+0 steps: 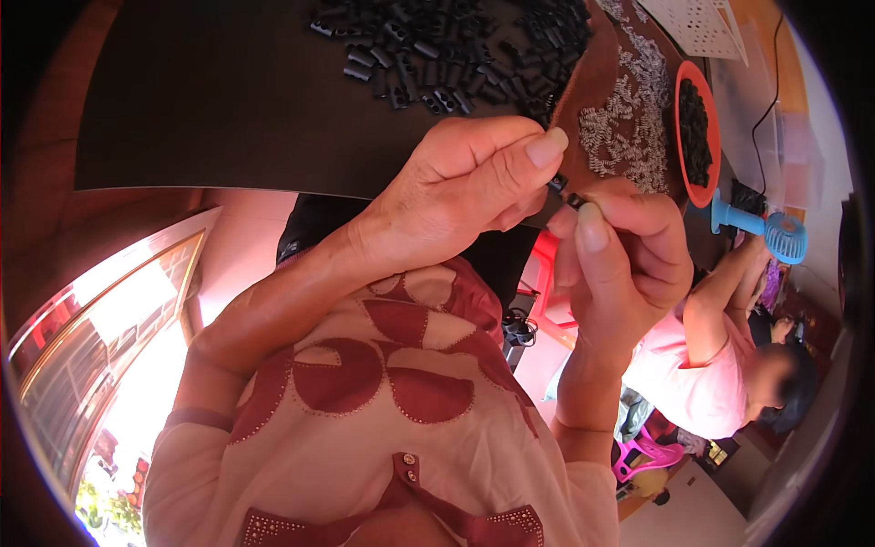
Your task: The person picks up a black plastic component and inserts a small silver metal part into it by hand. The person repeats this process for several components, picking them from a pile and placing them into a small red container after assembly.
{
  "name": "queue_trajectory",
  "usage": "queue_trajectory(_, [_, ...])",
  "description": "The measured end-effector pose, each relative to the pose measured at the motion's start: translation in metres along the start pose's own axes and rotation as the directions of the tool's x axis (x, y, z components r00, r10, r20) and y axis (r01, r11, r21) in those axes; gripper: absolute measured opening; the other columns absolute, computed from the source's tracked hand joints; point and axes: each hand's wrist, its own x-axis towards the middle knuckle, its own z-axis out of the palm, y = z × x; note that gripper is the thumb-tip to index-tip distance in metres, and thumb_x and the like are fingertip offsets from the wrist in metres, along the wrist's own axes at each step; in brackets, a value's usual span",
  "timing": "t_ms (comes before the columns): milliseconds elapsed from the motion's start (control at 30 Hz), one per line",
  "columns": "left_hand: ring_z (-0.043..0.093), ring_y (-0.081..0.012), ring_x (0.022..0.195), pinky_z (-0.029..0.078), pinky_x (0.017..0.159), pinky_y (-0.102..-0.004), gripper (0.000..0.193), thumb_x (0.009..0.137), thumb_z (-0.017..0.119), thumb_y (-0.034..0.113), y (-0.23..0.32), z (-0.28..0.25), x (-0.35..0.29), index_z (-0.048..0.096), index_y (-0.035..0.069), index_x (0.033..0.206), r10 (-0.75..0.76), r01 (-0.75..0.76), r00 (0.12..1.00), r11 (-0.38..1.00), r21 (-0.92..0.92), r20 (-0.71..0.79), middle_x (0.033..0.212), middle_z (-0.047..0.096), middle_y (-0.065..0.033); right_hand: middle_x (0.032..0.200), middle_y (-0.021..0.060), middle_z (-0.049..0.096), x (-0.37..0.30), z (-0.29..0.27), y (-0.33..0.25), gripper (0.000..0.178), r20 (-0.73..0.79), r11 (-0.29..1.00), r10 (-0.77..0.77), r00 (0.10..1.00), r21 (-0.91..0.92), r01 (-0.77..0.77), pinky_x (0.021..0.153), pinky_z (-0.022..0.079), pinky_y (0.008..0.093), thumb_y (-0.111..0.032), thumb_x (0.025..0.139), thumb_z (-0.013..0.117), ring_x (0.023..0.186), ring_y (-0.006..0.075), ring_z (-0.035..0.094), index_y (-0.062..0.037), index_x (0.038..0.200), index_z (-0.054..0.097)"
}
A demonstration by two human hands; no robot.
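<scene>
Just past the table's near edge, my two hands are close together. My left hand (474, 178) is closed, thumb pressed over curled fingers, gripping a small black plastic piece (557, 184) of which only the end shows. Between thumb and forefinger, my right hand (629, 251) pinches another small black plastic piece (575, 201). The two pieces nearly meet; whether they touch I cannot tell. Beyond my hands lies a heap of short black plastic tubes (437, 68), some showing paired holes. To its right, many small metal springs (629, 123) are scattered over a brown surface.
The dark table (210, 109) curves across the far side. At the right stands an orange-red bowl (716, 164) of small black pieces, with a blue handheld fan (786, 239) nearby. A white perforated sheet (697, 25) lies at the far right. Another person in pink (693, 369) sits to the right.
</scene>
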Motion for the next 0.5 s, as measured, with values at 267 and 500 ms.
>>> queue_trajectory(267, [0.032,-0.0042,0.05,0.024,0.044,-0.0209,0.037,0.1,0.042,0.031,0.0033,-0.0011,-0.001,0.052,0.005,0.077,-0.028,0.027,0.999,0.999,0.028,0.034,0.057,0.04,0.0027,0.081,0.0128,0.062,0.0017,0.0007,-0.0064,0.01,-0.014,0.996,0.086,0.996,-0.028,-0.086,0.045,0.04,0.0162,0.009,0.084,0.059,0.053,0.0042,0.049,0.0029,0.09,0.054])
queue_trajectory(500, [0.032,-0.004,0.05,0.025,0.044,-0.0211,0.036,0.1,0.043,0.031,0.0008,-0.0001,-0.0009,0.051,0.005,0.076,0.019,-0.022,0.999,0.998,0.056,0.046,0.057,0.04,0.0032,0.08,0.0123,0.062,-0.0003,0.0021,-0.0073,0.011,-0.005,0.992,0.128,0.992,0.009,-0.128,0.045,0.04,0.0162,0.011,0.083,0.057,0.052,0.0037,0.048,0.0026,0.089,0.054])
